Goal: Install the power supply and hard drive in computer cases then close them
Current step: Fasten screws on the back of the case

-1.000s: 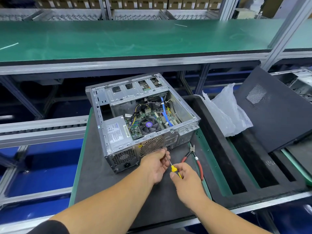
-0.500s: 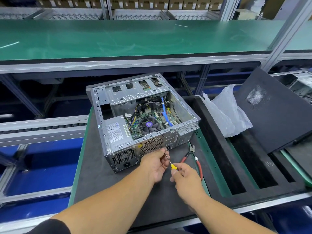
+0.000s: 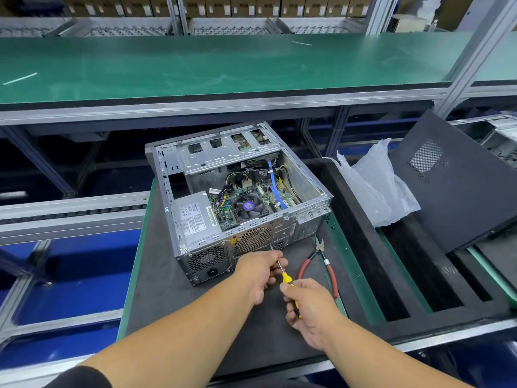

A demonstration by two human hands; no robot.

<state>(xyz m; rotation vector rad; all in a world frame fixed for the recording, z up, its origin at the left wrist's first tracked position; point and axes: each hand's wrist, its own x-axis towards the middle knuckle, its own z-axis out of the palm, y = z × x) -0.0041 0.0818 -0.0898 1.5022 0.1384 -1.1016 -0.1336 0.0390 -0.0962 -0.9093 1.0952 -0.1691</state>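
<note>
An open grey computer case (image 3: 307,189) lies on its side on a dark foam mat (image 3: 156,289), its rear panel facing me. The silver power supply (image 3: 193,219) sits in the near left corner, beside the motherboard and its fan (image 3: 249,207). My right hand (image 3: 310,309) grips the yellow handle of a screwdriver (image 3: 286,278). Its thin shaft points up at the rear panel near the round fan grille. My left hand (image 3: 258,271) pinches the shaft close to the tip. The black side panel (image 3: 461,191) leans at the right, off the case.
Red-handled cutters (image 3: 321,261) lie on the mat just right of my hands. A crumpled clear plastic bag (image 3: 375,186) sits in the black foam tray (image 3: 363,247) to the right. A green shelf (image 3: 223,65) runs above; another case (image 3: 500,135) shows at far right.
My right hand has slid back down the screwdriver handle, showing more yellow. The screwdriver tip stays at the rear panel and my left hand stays on the shaft.
</note>
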